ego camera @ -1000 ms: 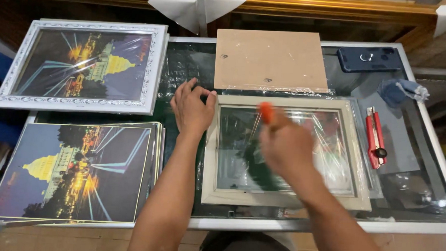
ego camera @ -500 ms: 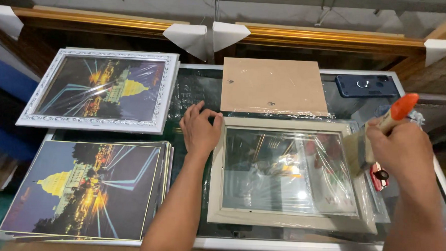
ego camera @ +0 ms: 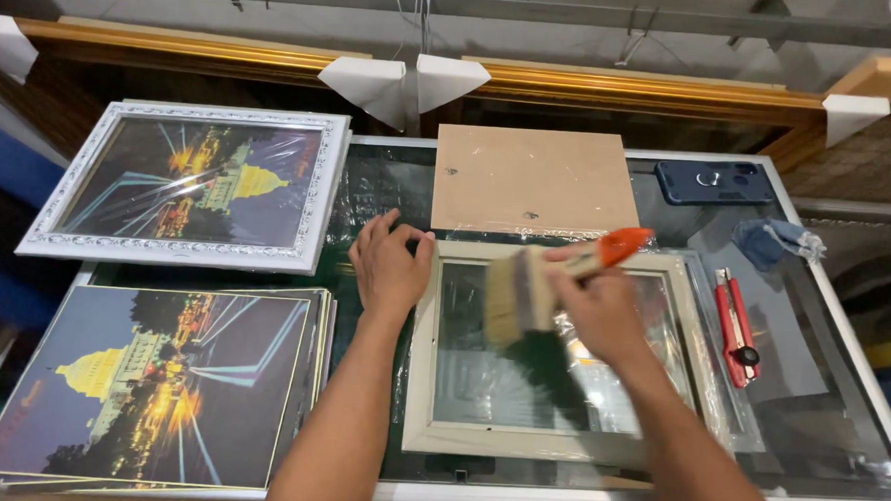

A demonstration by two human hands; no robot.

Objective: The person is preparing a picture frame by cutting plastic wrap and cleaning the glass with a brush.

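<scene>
A pale wooden picture frame [ego camera: 422, 380] with a glass pane lies face down on the glass-topped table [ego camera: 843, 328]. My left hand [ego camera: 390, 266] presses flat on the frame's upper left corner. My right hand [ego camera: 600, 309] grips a wide paintbrush [ego camera: 524, 296] with an orange handle. The bristles hang over the left half of the glass pane [ego camera: 480, 382].
A brown backing board [ego camera: 534, 179] lies behind the frame. A finished white-framed print [ego camera: 193, 184] sits at the back left, a stack of prints [ego camera: 149, 383] at the front left. A red utility knife [ego camera: 735, 315], a dark phone [ego camera: 714, 182] and a blue cloth [ego camera: 776, 240] lie on the right.
My right hand has swept the brush from the frame's right edge back to the left over the glass. My left hand has stayed on the corner.
</scene>
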